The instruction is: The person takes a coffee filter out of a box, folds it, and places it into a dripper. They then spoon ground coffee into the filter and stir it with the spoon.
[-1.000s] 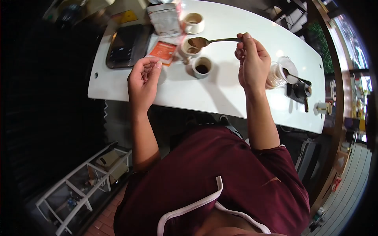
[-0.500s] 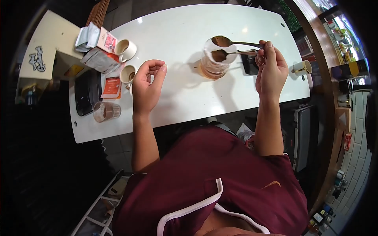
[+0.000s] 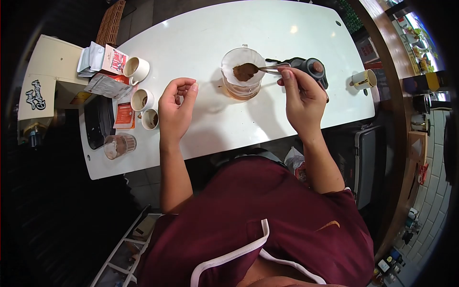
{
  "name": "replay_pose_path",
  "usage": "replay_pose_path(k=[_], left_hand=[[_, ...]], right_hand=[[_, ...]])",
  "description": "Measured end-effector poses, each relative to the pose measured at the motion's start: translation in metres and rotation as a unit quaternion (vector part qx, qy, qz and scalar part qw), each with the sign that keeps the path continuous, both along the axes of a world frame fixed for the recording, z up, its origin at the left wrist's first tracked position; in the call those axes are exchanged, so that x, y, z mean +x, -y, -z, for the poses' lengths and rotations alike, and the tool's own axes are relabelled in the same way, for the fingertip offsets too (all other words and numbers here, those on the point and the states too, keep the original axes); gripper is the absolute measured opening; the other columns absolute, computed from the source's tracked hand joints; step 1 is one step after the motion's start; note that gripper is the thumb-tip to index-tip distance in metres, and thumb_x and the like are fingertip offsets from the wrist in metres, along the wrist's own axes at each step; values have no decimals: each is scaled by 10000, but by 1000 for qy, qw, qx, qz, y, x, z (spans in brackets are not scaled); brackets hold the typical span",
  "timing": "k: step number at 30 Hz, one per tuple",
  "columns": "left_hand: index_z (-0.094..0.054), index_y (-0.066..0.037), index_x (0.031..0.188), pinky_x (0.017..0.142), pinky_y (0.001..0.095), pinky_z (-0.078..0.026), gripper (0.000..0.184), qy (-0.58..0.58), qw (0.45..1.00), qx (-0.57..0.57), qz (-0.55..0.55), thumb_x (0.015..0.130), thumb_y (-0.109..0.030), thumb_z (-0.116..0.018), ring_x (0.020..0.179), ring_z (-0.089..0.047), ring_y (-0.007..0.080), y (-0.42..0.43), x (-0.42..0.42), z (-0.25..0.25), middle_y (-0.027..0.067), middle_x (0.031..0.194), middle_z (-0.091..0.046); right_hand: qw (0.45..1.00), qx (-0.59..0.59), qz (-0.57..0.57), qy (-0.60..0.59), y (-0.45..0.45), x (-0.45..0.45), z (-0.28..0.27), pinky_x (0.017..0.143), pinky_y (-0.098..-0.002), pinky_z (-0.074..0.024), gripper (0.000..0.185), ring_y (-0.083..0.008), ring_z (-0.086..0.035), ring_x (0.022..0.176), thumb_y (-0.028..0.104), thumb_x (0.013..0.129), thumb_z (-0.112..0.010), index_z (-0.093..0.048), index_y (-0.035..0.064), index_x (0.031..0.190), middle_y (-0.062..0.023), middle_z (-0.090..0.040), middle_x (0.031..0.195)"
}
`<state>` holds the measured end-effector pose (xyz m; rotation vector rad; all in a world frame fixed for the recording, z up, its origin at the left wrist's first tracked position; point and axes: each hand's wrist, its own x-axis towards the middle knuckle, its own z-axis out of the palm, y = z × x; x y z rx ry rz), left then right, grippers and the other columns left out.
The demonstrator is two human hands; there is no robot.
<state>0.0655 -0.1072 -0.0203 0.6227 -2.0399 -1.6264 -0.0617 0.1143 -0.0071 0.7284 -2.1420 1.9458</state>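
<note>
My right hand (image 3: 306, 98) pinches a metal spoon (image 3: 267, 70) by its handle, at the right of a glass dripper (image 3: 225, 76). A second thin handle seems to run beside it. The spoon's tip reaches over the white paper filter (image 3: 234, 58), where brown coffee grounds (image 3: 244, 72) lie. Below the filter, the glass server (image 3: 244, 93) holds some amber liquid. My left hand (image 3: 176, 105) hovers over the table's near side, fingers loosely curled, thumb apart, nothing in it.
Left on the white table (image 3: 205, 33) are white cups (image 3: 137, 69), coffee bags (image 3: 109, 86), a ribbed glass (image 3: 119, 146) and a black scale (image 3: 99, 122). A black kettle (image 3: 311, 69) stands behind my right hand, and another cup (image 3: 365, 80) near the right edge.
My right hand has come down and left, bringing the spoon from above the dripper to the grounds in the filter. My left hand keeps its pose. The view has shifted slightly.
</note>
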Motion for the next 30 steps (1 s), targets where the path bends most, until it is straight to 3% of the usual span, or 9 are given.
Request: replay_pose_path(k=[2,12,17,30], left_hand=[[-650,-17,1030,686,199,-430,181,0,1000,-1,-4,921,-160,-667,783,-507,51,0,1,1,-5,890,-615],[-652,-23,1022,676,195,-418,174,-2,1000,-16,-15,920,-164,-660,790,-506,44,10,15,-6,-14,888,-615],[-652,-21,1018,698,202,-426,164,-28,999,-17,-14,915,-150,-660,804,-515,49,18,27,-7,-11,893,-618],[-644,-1,1009,756,220,-449,158,-40,999,-1,-13,916,-128,-656,845,-520,68,28,50,-14,12,914,-612]], right_hand=[[995,39,-1,-88,0,-1,-2,596,-210,-495,116,-106,-665,687,53,931,-649,-706,-36,981,-98,-705,817],[997,6,8,-73,6,2,-3,591,-224,-490,110,-109,-654,678,55,930,-648,-707,-22,981,-93,-698,810],[985,95,9,-145,8,9,-2,583,-251,-475,95,-112,-601,629,64,923,-652,-710,9,974,-79,-684,791],[977,102,53,-178,17,25,-3,573,-253,-474,83,-134,-596,604,56,911,-660,-708,9,959,-84,-676,783]])
